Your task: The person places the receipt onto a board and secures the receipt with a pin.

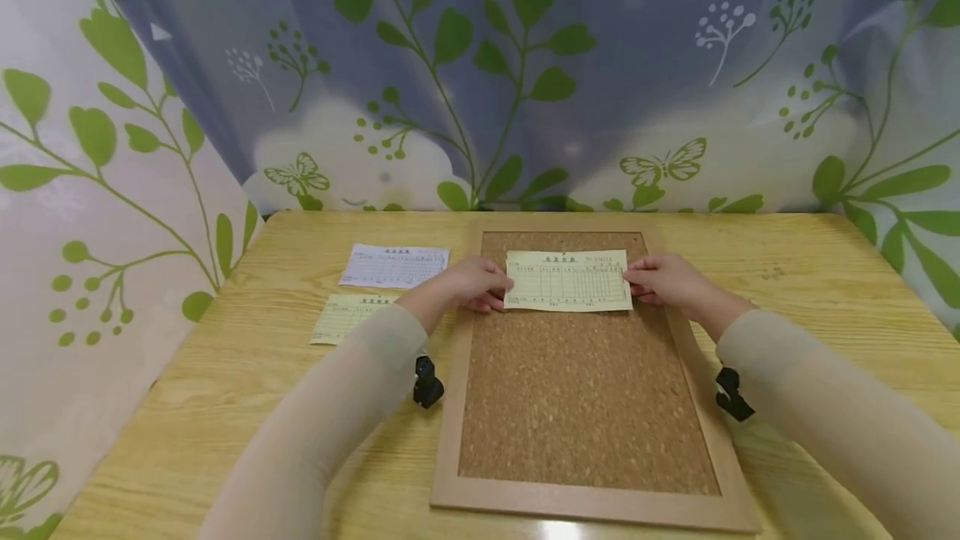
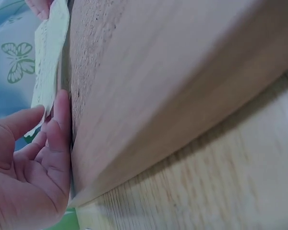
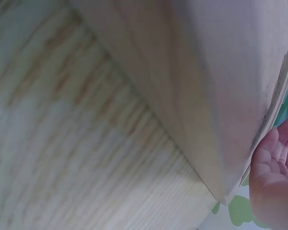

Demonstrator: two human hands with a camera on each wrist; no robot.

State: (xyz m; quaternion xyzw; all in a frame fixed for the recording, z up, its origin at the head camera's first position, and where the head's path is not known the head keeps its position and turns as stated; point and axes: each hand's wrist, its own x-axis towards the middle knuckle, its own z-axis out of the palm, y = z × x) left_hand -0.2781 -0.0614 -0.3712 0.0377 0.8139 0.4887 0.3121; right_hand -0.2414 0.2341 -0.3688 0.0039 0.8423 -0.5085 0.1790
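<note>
Between my two hands a pale yellow printed receipt slip (image 1: pixel 566 282) spans the upper part of a wood-framed cork board (image 1: pixel 585 407). My left hand (image 1: pixel 480 283) pinches the slip's left edge between thumb and fingers, over the board's left frame. At the opposite edge, my right hand (image 1: pixel 660 280) pinches the slip with thumb and index finger. In the left wrist view the slip (image 2: pixel 50 57) looks slightly bent and stands close over the cork. The right wrist view shows my right hand (image 3: pixel 276 172) at the board's edge, its fingertips partly cut off.
Left of the board, a white printed slip (image 1: pixel 393 266) lies on the wooden table (image 1: pixel 247 407). Below it is another yellow slip (image 1: pixel 348 319), partly covered by my left sleeve. A leaf-patterned curtain (image 1: pixel 480 73) hangs behind the table.
</note>
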